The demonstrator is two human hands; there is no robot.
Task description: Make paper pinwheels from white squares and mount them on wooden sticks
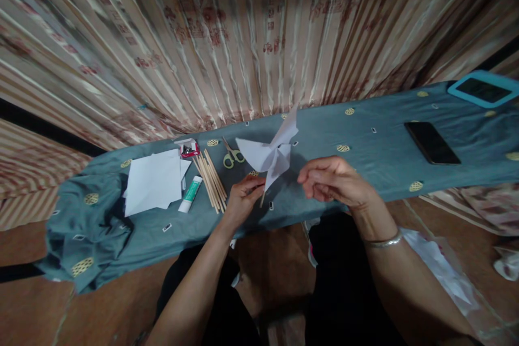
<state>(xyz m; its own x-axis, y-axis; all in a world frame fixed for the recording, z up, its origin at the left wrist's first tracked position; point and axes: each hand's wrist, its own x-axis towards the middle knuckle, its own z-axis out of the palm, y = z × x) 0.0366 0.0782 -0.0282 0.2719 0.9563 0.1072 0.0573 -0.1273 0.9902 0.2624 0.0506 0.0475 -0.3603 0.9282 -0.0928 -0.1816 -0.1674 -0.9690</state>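
Note:
My left hand is closed on a white paper pinwheel, gripping its thin wooden stick below the folded blades. The pinwheel is raised over the table, its blades spread around a small dark centre. To its right hovers my right hand, with fingers loosely bent and nothing visible in them. It does not touch the pinwheel. Scissors with pale green handles lie behind my left hand. Left of that hand is a bundle of wooden sticks.
A glue stick lies beside a stack of white paper sheets. Behind them sits a small red open box. A black phone and a blue-framed tablet rest at the right of the cloth-covered table. A curtain hangs behind.

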